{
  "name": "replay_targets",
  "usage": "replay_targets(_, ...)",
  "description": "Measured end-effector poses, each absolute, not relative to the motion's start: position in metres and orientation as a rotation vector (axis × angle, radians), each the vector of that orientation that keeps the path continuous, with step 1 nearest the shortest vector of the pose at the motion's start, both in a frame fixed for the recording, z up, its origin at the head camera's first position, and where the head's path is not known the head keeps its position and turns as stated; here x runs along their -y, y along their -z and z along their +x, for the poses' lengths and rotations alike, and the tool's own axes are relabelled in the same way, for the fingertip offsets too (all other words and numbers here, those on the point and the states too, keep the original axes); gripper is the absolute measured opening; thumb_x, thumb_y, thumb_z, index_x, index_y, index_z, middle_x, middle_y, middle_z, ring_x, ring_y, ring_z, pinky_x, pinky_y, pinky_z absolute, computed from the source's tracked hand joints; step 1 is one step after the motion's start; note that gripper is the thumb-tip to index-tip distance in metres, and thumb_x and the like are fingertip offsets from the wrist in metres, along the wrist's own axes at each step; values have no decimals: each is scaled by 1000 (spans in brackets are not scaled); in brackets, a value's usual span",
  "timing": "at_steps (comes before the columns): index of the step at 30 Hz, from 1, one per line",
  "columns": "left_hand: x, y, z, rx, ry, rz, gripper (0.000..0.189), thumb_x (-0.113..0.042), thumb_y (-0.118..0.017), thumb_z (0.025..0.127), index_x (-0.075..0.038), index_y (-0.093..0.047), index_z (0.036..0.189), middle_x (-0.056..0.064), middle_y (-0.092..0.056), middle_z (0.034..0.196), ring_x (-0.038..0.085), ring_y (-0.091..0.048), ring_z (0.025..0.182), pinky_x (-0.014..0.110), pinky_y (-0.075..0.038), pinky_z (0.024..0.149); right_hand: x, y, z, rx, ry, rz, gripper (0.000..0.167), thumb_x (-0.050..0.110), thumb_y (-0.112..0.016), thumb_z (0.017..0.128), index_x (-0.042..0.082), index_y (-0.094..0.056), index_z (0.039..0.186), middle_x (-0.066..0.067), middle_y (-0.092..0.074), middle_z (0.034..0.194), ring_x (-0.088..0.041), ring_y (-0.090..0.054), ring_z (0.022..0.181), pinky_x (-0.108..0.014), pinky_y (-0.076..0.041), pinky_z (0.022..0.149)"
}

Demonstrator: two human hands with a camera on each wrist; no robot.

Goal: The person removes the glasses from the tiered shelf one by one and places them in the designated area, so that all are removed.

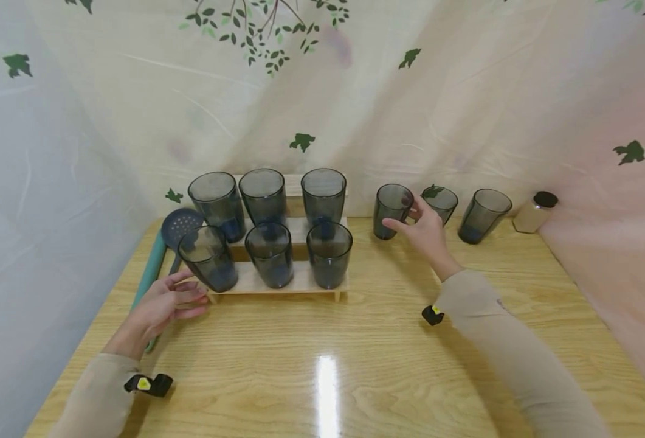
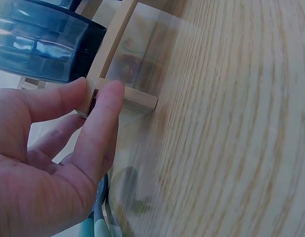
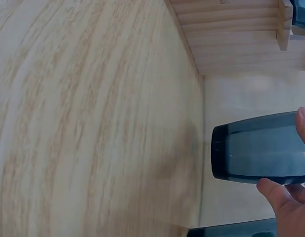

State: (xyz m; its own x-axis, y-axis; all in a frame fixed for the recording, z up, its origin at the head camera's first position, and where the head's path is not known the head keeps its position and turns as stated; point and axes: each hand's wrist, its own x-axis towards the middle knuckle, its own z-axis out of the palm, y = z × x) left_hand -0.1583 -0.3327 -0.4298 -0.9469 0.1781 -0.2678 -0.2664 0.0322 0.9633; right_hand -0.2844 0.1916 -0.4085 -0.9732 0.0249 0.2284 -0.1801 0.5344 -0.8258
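Note:
A two-step wooden rack (image 1: 300,281) carries tinted drinking glasses, three on the upper step and three on the lower. My left hand (image 1: 169,301) pinches the rack's front left corner between thumb and fingers, just below the leftmost lower glass (image 1: 210,258). In the left wrist view, the fingertips lie against the end of the wooden rail (image 2: 111,52) beside its leg. To the right of the rack, my right hand (image 1: 427,234) grips another tinted glass (image 1: 386,213) around its side. That glass (image 3: 261,148) is upright, its thick dark base near the tabletop.
Two more glasses stand to the right, one partly behind the right hand and the other (image 1: 484,216) farther over. A jar with a black lid (image 1: 530,213) is by the wall. Left of the rack lie a dark slotted spoon (image 1: 182,224) and a teal-handled utensil (image 1: 151,267).

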Motion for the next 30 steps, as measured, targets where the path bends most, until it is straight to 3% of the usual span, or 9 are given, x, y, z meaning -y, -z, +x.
replay_targets(15,333,430,-157,-2010,-1983,-98,73,-6,-65,100,3,-22,157,5,-64,110,21,-71,98,44,-59,90,-186,422,-294,2543,-1440,130,96,42,-85,82,15,-35,159,-21,-52,144,-40,-53,130,-54,-48,105)
replay_targets(30,332,429,-155,-1982,-2020,-72,64,-4,-62,101,4,-27,154,7,-65,110,22,-71,98,44,-59,90,-184,426,-299,2565,-1407,128,94,38,-86,83,12,-36,158,-19,-50,148,-40,-54,129,-53,-48,107)
